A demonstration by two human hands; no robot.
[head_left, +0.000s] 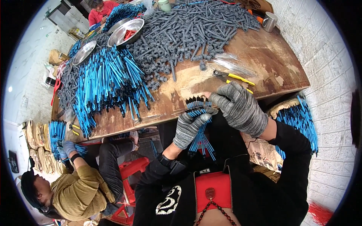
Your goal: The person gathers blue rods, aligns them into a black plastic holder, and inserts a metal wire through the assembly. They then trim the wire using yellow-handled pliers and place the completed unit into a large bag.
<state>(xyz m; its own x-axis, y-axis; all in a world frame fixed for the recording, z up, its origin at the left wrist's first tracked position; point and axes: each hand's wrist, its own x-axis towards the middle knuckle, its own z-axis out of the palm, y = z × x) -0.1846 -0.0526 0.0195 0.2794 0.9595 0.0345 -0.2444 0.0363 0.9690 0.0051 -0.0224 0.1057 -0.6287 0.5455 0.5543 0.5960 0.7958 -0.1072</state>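
My left hand (189, 128), in a grey knitted glove, is closed around a small bundle of thin blue rods with black tips (203, 141). The black ends stick up in a row above my fingers, and the blue lengths fan out below. A thin wire seems to run across the bundle near the black ends. My right hand (241, 107), in a matching glove with a bare fingertip showing, is closed right beside the black ends; what its fingers pinch is too small to make out. Yellow-handled pliers (235, 77) lie on the table just beyond it.
The worn wooden table (279, 56) bears loose thin wires (235, 64), a heap of grey plastic parts (188, 32), a pile of blue rods (107, 79), metal bowls (126, 32) and a metal mug (269, 22). A seated co-worker (79, 184) is at left, another person (101, 13) far off. More rods (299, 120) stand right.
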